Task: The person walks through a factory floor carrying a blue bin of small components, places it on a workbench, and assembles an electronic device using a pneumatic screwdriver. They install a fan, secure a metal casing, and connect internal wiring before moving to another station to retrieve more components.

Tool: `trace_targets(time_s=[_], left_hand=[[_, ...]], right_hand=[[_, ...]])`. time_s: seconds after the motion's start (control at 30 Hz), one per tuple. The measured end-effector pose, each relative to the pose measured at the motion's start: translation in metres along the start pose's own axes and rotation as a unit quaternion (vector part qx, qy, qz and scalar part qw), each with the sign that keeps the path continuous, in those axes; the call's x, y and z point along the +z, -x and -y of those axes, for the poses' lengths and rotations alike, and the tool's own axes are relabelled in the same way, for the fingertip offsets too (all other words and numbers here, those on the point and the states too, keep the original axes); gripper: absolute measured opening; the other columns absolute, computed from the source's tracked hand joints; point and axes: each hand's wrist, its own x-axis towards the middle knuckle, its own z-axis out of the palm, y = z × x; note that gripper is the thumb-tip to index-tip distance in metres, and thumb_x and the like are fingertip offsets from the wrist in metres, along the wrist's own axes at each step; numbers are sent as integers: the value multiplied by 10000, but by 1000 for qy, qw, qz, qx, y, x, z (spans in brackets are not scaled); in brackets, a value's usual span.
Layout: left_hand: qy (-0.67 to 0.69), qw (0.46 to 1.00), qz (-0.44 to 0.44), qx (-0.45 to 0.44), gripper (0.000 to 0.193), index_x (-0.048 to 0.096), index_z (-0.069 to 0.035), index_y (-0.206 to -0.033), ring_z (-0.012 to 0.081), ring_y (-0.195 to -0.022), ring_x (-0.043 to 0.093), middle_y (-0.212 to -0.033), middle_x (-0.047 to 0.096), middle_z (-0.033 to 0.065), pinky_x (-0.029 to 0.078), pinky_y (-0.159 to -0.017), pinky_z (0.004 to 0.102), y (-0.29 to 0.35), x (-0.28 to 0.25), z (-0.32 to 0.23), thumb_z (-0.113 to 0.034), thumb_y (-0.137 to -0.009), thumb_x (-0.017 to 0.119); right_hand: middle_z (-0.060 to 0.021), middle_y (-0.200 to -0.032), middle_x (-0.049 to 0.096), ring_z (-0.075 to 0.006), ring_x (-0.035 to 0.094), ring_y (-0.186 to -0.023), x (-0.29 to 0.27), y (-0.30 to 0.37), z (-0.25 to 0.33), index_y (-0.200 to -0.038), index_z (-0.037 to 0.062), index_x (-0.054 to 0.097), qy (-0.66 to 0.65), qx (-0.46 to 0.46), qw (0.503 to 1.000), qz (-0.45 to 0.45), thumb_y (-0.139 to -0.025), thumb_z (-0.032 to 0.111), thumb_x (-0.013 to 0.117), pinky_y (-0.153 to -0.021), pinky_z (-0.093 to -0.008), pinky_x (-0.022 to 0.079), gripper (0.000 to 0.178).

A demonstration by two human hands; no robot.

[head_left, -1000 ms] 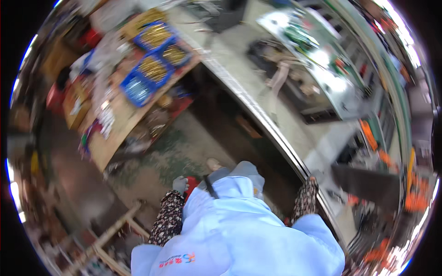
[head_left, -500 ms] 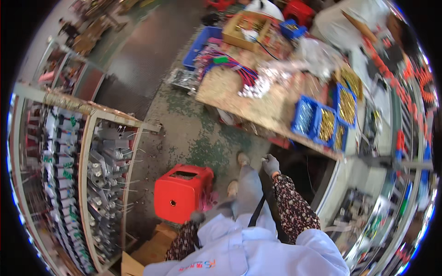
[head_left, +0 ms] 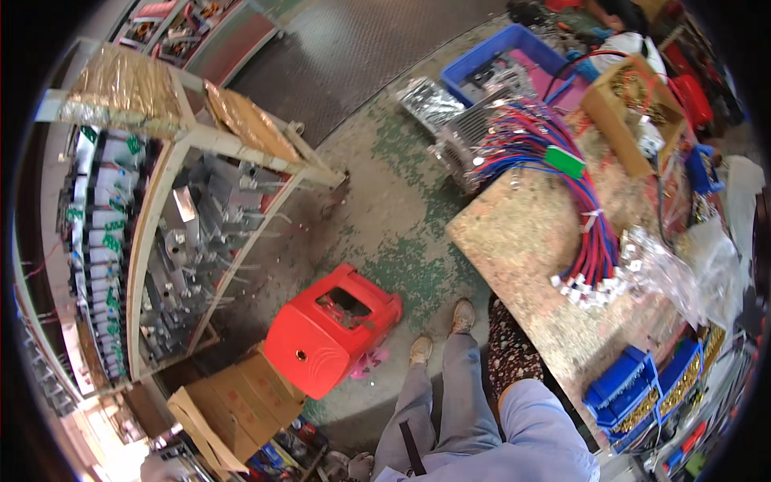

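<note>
At the lower edge, my left hand (head_left: 361, 466) shows only in part, in a grey glove, low beside my leg; its fingers are not clear. My right arm, in a dark floral sleeve (head_left: 512, 349), reaches forward along my right leg and passes under the edge of the wooden worktable (head_left: 514, 233). The tabletop hides my right hand. On that table lies a bundle of red and blue wires (head_left: 590, 233) with white connectors and a green tag. A red plastic stool (head_left: 309, 345) stands on the floor to the left of my feet.
An open cardboard box (head_left: 241, 402) is beside the stool. At left stands a rack (head_left: 165, 217) of metal parts. Blue bins (head_left: 622, 386) of small hardware sit at the table's near right corner; a yellow box (head_left: 602, 104) and a blue tray (head_left: 514, 40) stand farther back.
My view has swung, so the table and wires appear larger and nearer. My right hand, visible in its glove before, has gone out of sight under the tabletop.
</note>
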Motion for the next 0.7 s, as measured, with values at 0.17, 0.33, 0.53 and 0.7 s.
trace_targets(time_s=[0.17,0.33,0.53,0.7], left_hand=[[-75,992,-97,-4,324,655,59,-1134,136,-783,622,-899,689,86,500,-686,276,58,57,-23,-112,-859,641],[-27,999,-47,-7,295,661,70,-1116,153,-854,645,-947,707,103,515,-781,280,52,52,-44,-83,-866,629],[-161,980,-43,108,374,659,7,-1148,240,-909,673,-992,707,171,511,-837,345,42,49,-77,-199,-837,631],[-271,919,-12,285,458,640,-17,-1191,366,-1089,624,-1141,659,223,481,-955,432,-27,44,-128,-299,-832,605]], right_hand=[[-178,-937,689,-363,661,-873,9,-4,-17,-1022,70,675,37,-9,999,-9,-799,245,630,-763,-454,519,287],[-179,-933,686,-367,659,-860,-2,26,-67,-1028,70,673,44,1,998,-44,-791,227,635,-748,-462,518,286],[-181,-928,682,-372,656,-845,-24,113,-123,-1035,69,671,37,-77,988,-127,-782,204,641,-729,-472,517,288],[-201,-939,671,-418,635,-864,-130,260,-106,-1008,22,652,-97,-337,934,-62,-758,133,623,-721,-471,510,275]])
